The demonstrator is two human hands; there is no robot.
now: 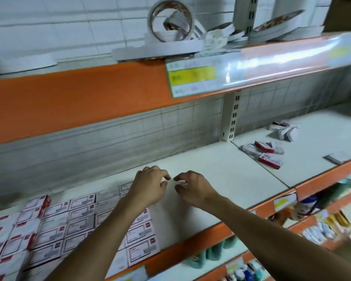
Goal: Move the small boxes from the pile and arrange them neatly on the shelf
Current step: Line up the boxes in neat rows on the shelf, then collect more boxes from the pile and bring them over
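Rows of small white boxes with red trim (pixel 77 226) lie flat on the white shelf (pixel 221 179), filling its left part. My left hand (pixel 150 189) and my right hand (pixel 193 189) hover close together just past the right end of those rows, fingers curled. A small white box (pixel 171 181), hard to make out against the shelf, sits between their fingertips, and each hand pinches one end of it. The loose pile of small boxes (pixel 265 153) lies on the neighbouring shelf section to the right, with more boxes (pixel 285 130) behind it.
An orange-edged upper shelf (pixel 79 98) overhangs, carrying tape rolls (pixel 170 21) and a yellow price label (pixel 190 75). A slotted upright post (pixel 231 118) divides the two shelf sections. A single flat box (pixel 336 158) lies far right. Lower shelves (pixel 312 220) hold assorted goods.
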